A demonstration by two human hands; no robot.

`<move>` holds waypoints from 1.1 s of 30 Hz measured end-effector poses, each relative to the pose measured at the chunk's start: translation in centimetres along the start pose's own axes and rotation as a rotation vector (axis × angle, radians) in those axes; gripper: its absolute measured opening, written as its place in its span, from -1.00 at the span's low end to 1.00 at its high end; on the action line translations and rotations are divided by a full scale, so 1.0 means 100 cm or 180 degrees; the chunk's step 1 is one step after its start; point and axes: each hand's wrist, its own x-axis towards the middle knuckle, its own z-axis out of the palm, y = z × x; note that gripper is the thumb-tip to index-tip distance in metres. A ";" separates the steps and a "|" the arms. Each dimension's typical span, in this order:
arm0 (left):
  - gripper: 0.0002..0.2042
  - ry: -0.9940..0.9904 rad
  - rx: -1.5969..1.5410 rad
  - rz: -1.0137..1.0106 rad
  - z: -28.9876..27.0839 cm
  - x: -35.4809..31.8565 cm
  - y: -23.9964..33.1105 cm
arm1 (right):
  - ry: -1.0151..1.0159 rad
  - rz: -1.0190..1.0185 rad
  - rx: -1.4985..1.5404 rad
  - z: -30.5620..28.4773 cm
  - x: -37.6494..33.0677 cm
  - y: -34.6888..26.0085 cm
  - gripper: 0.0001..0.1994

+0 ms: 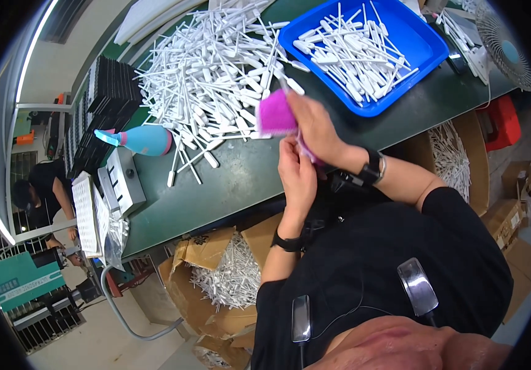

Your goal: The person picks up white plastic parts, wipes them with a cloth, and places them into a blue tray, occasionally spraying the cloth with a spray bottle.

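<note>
Magenta cloth [276, 114], soft and bunched, held above the green bench [234, 179] beside a heap of white plastic sticks [210, 74]. Right hand [315, 126] clamped on the cloth with one stick; left hand [296, 176] pinching its lower edge. Blue tray [373, 106] of more sticks just beyond.

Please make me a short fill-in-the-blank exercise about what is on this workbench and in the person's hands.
1. The right hand holds a cloth whose colour is ____.
2. The tray of white plastic sticks is ____ in colour.
3. The loose pile of white sticks lies on a ____ tabletop.
4. Under the bench, more white sticks fill a ____ box.

Missing words: pink; blue; green; cardboard
</note>
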 end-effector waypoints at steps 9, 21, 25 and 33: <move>-0.85 -0.0197 0.2101 0.0717 -0.007 0.000 0.011 | -0.0647 -0.0202 -0.0519 -0.018 -0.024 0.007 -0.71; -0.77 -0.1915 -0.3652 -0.2065 -0.023 -0.001 0.032 | -0.0739 0.1569 0.2163 -0.037 0.026 -0.020 -0.62; -0.76 -0.0669 -0.2133 -0.1619 -0.006 -0.003 0.043 | -0.0733 0.1717 0.2173 -0.031 0.004 -0.009 -0.64; -0.75 -0.0163 0.0896 -0.0197 -0.036 0.024 0.051 | -0.0955 0.1689 0.1539 -0.033 -0.011 0.007 -0.66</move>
